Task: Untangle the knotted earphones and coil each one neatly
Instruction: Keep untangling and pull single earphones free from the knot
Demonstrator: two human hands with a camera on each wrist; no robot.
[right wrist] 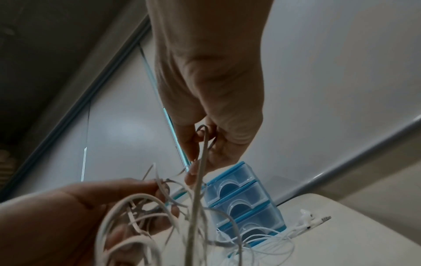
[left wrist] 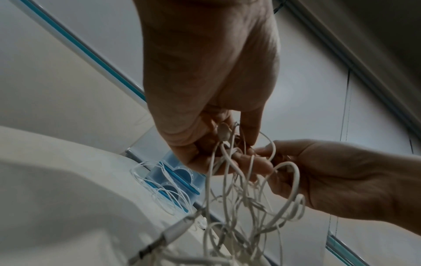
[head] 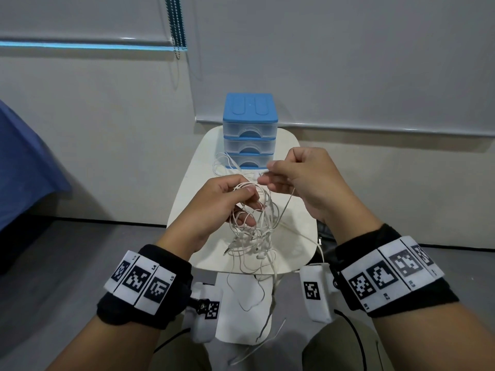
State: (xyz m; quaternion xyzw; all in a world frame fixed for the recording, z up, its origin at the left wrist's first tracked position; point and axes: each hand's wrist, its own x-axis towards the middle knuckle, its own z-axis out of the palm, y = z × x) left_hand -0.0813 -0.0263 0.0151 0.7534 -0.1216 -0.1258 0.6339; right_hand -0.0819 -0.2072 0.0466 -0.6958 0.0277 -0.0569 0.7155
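A tangle of white earphone cables (head: pixel 261 226) hangs above the white table (head: pixel 297 236), with loose ends trailing over its near edge. My left hand (head: pixel 250 207) grips the top of the tangle, several loops running between its thumb and fingers (left wrist: pixel 250 126). Just to the right and a little higher, my right hand (head: pixel 267 174) pinches one strand (right wrist: pixel 205 138) that runs down into the tangle. A second white earphone set (head: pixel 225 164) lies loose on the table against the drawers, its earbuds and jack (right wrist: pixel 306 219) showing in the right wrist view.
A small drawer unit (head: pixel 250 129) with a blue top and three clear drawers stands at the table's far end against the wall. A blue cloth (head: pixel 24 162) is at the far left. Grey floor surrounds the narrow table.
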